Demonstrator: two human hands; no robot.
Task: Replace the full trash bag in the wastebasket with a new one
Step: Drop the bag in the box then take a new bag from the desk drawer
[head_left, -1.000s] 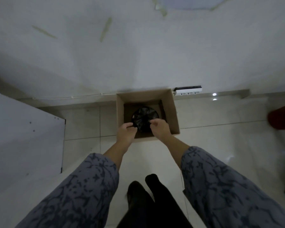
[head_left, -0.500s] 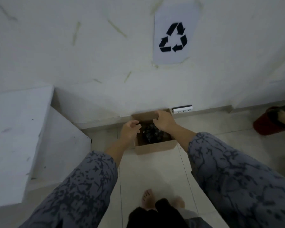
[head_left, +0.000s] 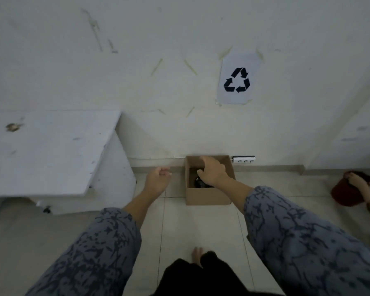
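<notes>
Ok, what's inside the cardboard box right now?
A dark crumpled bag shows low inside the cardboard box. The right hand covers most of the opening, so the rest is hidden.

Both arms are stretched forward and down, patterned grey sleeves pushed up above the forearms. The left hand point(head_left: 158, 178) is held loosely curled, fingers folded toward the palm, nothing gripped, knuckles turned up. The right hand point(head_left: 214, 173) is reached further ahead than the left, palm down, wrist bent, fingers spread and drooping downward; whether anything is pinched beneath them cannot be made out. The two hands are kept apart.
</notes>
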